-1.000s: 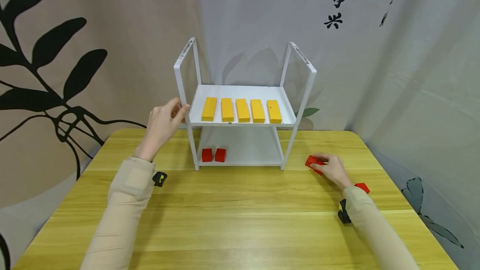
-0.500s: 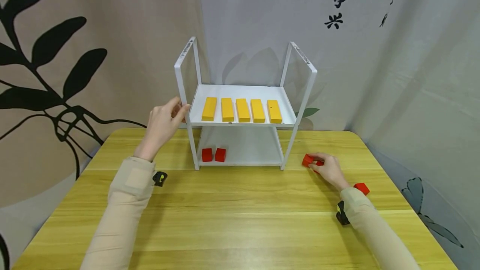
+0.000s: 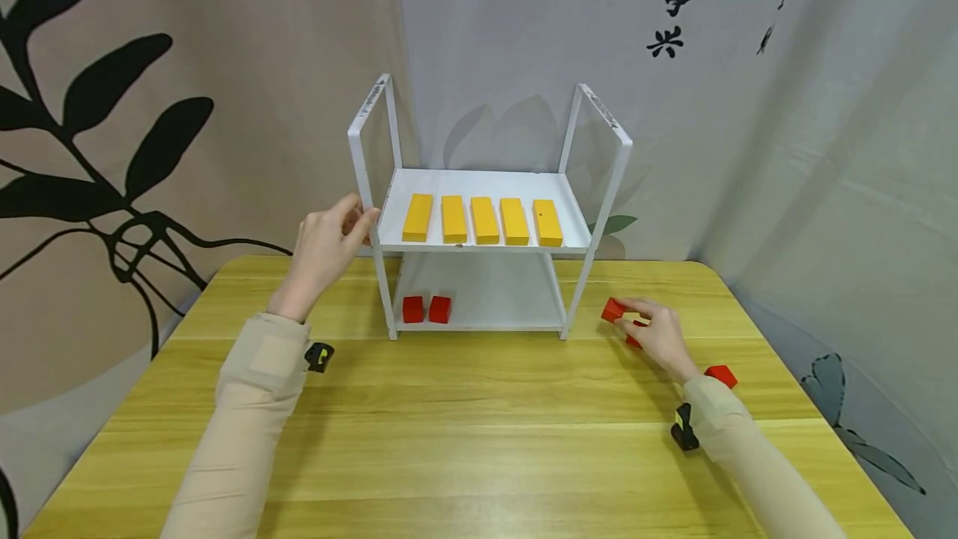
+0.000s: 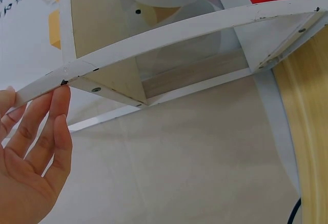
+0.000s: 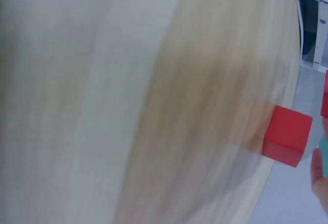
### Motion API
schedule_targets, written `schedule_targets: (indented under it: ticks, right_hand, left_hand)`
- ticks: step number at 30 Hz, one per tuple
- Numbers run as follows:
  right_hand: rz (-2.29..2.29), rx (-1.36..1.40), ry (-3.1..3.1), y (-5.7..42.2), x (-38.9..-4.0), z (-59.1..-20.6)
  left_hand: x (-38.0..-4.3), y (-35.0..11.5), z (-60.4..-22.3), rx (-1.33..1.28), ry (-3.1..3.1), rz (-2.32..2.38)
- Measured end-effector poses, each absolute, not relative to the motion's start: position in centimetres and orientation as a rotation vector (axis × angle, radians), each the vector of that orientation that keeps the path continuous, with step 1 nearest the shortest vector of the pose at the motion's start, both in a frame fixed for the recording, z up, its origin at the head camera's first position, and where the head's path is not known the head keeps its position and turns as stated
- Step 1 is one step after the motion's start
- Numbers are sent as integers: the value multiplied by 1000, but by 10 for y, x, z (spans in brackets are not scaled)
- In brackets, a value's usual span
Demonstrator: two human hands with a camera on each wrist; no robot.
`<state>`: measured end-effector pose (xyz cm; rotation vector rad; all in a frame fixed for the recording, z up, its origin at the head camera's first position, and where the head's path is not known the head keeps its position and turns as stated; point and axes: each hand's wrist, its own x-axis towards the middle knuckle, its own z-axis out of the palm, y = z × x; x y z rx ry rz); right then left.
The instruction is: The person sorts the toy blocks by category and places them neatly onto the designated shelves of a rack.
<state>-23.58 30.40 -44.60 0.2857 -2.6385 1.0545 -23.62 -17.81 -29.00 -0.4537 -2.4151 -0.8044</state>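
My left hand [image 3: 329, 249] grips the left front post of a white two-tier shelf rack [image 3: 486, 328]; in the left wrist view its fingers [image 4: 59, 98] bend against the white frame. Over the table to the right of the rack, my right hand [image 3: 662, 338] pinches a red block [image 3: 612, 309] between thumb and fingers. A second red block [image 3: 634, 335] lies on the table under that hand, and it shows whole in the right wrist view as a red cube [image 5: 288, 136]. The held block is mostly cut off by that view's right edge.
Several yellow blocks [image 3: 485, 220] stand in a row on the upper tier. Two red blocks, one a red cube [image 3: 440, 309], sit at the lower tier's left. Another red block [image 3: 722, 375] lies beside my right wrist on the wooden table [image 3: 479, 431]. A curtain [image 3: 494, 32] hangs behind.
My right hand has lifted slightly and shifted a little left with the pinched red block, which now shows apart from the one below. My left hand stays on the post.
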Motion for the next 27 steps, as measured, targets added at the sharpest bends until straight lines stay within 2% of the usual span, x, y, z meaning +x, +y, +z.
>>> schedule_targets:
  ticks: [12, 27]
  right_hand:
    - [1046, 275, -2530, 287, -217, -427]
    - [1117, 429, -2239, 261, -192, -414]
  left_hand:
    - [-236, -179, -289, -450, -2431, -811]
    - [-235, -178, -288, -453, -2437, -824]
